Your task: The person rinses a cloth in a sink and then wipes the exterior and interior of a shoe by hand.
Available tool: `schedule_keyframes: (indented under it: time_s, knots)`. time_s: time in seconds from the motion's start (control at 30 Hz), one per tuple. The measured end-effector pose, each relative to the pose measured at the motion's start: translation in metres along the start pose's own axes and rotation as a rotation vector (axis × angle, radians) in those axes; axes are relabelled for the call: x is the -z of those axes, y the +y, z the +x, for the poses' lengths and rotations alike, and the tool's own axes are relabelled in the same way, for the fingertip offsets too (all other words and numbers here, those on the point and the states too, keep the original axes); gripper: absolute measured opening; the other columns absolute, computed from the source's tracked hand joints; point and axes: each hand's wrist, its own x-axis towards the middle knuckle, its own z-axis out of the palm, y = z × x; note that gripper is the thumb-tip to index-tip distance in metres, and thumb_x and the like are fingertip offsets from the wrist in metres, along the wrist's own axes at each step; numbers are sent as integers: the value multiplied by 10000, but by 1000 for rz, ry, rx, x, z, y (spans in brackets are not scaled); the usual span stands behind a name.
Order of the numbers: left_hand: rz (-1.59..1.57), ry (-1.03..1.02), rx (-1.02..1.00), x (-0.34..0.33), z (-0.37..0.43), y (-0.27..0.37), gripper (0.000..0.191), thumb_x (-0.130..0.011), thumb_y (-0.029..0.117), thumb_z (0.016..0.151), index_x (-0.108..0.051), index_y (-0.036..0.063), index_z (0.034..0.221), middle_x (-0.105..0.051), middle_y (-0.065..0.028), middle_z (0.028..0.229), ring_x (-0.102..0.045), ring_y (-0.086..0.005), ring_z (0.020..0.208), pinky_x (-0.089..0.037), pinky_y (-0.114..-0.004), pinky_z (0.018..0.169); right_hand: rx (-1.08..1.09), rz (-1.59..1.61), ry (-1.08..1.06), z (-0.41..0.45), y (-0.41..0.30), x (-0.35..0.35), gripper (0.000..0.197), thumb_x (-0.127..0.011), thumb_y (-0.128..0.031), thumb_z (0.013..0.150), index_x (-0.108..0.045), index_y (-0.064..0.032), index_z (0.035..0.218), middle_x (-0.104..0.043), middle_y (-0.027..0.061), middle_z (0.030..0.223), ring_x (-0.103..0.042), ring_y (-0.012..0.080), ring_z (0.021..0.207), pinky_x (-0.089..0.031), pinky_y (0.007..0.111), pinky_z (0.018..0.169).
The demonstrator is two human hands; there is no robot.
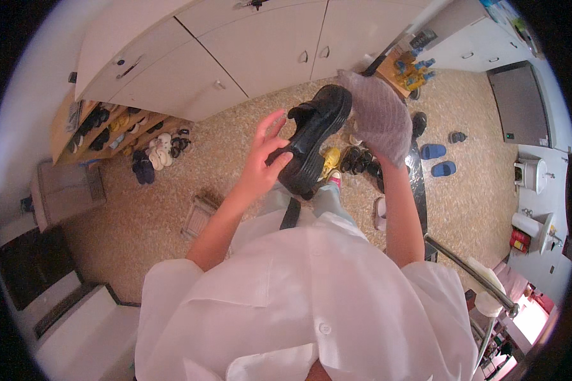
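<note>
My left hand (pixel 267 157) grips a black leather shoe (pixel 310 135) with a thick ridged sole, near its heel. The thumb lies on the shoe's side, and the other fingers are around the opening. The shoe is tilted in the air in front of me, its toe pointing away and to the right. A greyish cloth (pixel 379 112) covers my right hand, so the fingers are hidden. This cloth meets the shoe's toe or lies just beside it; which one I cannot tell.
Shoes fill a wooden rack (pixel 119 128) at left, with white clogs (pixel 160 151) beside it. Yellow shoes (pixel 331 159) and black shoes (pixel 355 159) are on the floor below my hands. Blue slippers (pixel 433 151) lie farther right. A metal rail (pixel 472 276) stands near my right elbow.
</note>
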Motion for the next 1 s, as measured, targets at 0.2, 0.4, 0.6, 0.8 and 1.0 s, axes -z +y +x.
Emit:
schedule_keyframes:
  time_s: [0.2,0.4,0.6,0.8,1.0]
  knots:
    - [-372,-73,194,9,16,3,92,-542,99,752,-525,8,759,-284,-195,1303,-329,-324,1202,-224,-436,1011,-111,261,-105,-24,25,17,420,-702,-196,472,-597,-84,863,-592,76,845,-554,277,797,-443,329,728]
    - [-581,-301,274,33,37,12,170,-552,186,745,-544,16,755,-271,-188,1318,-361,-324,1180,-275,-402,981,408,233,-45,34,14,33,402,-721,-106,468,-611,-73,854,-597,46,881,-551,192,853,-429,290,780]
    - [-540,-14,478,36,34,10,139,-560,159,788,-541,33,841,-423,-85,1232,-466,-181,1061,-376,-296,891,-138,1130,-891,0,44,-21,454,-601,-110,735,-467,-52,1164,-531,29,1113,-509,148,988,-400,265,880]
    - [-659,75,959,43,14,-35,198,-553,191,814,-559,45,947,-586,-68,987,-568,-157,893,-463,-284,772,-578,1408,-1125,-13,-12,1,605,-660,-62,683,-410,-38,1233,-539,59,1111,-520,113,936,-410,240,852]
    - [-942,83,1090,48,17,-43,315,-588,239,800,-542,58,1054,-601,-90,962,-590,-197,878,-490,-349,769,-210,1057,-1011,-5,-33,24,523,-570,-56,727,-418,-45,1228,-523,66,1145,-509,139,1008,-387,273,903]
